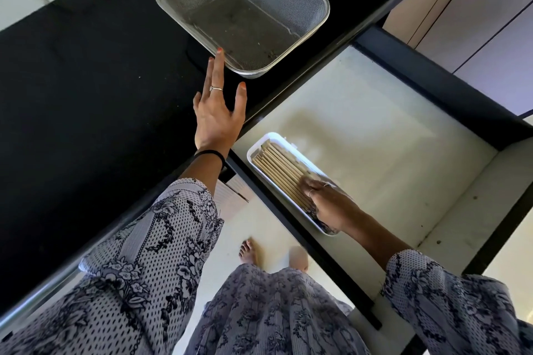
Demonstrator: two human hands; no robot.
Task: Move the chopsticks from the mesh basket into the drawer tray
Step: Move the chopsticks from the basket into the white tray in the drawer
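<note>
With the mesh basket (242, 8) at twelve o'clock empty, the right hand (326, 199), fingers flat, should level the chopsticks (277, 170) in the tray (253, 150) while the left hand (219, 112) hovers splayed, holding nothing.

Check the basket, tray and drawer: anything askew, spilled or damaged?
Nothing stands out. The mesh basket sits empty on the black counter; the chopsticks lie side by side in the white tray, under the right hand.

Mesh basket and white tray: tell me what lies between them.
In the head view, only bare black counter and the open drawer's dark front edge lie between the mesh basket and the white tray. The left hand sits just beside that stretch.
</note>
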